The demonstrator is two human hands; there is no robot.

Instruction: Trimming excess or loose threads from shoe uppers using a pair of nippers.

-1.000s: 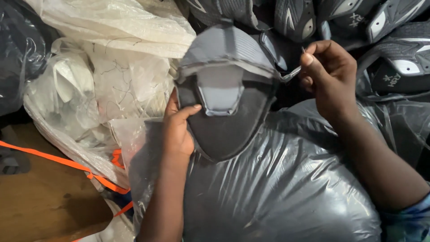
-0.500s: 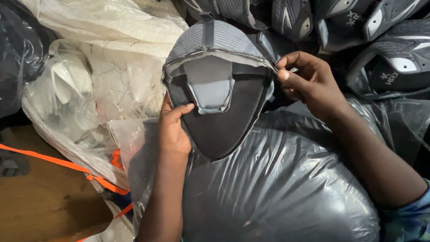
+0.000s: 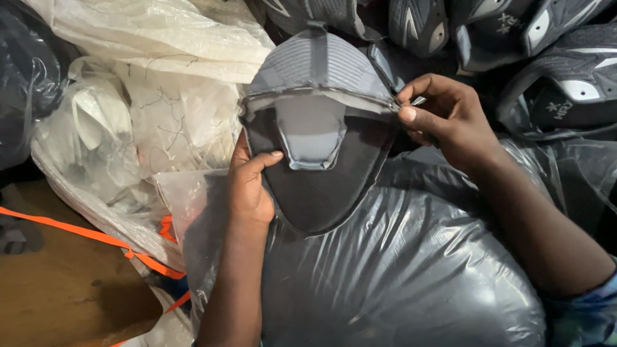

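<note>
While I'm propping this grey shoe upper [image 3: 319, 138] inside-up on top of the big grey plastic bag [image 3: 398, 276], I'm keeping its dark lining and its paler grey tongue facing me so I can see the whole inner side at once. My left hand [image 3: 250, 186] is gripping the upper's left edge, thumb pressing across the lining and the other fingers tucked behind where I can't see them, so the piece is staying flat and open. My right hand [image 3: 443, 119] is working at the right corner of the ribbed top edge, thumb and forefinger closed together in a pinch on the rim there; whether a thread is caught in the pinch, I can't tell. Above, a heap of finished dark uppers [image 3: 546, 45] is lying within easy reach. Off to my left, 2 clear bags of white pieces [image 3: 122, 141] are slumping against each other, and an orange strap [image 3: 96, 236] is trailing over the brown floor [image 3: 58, 295].
</note>
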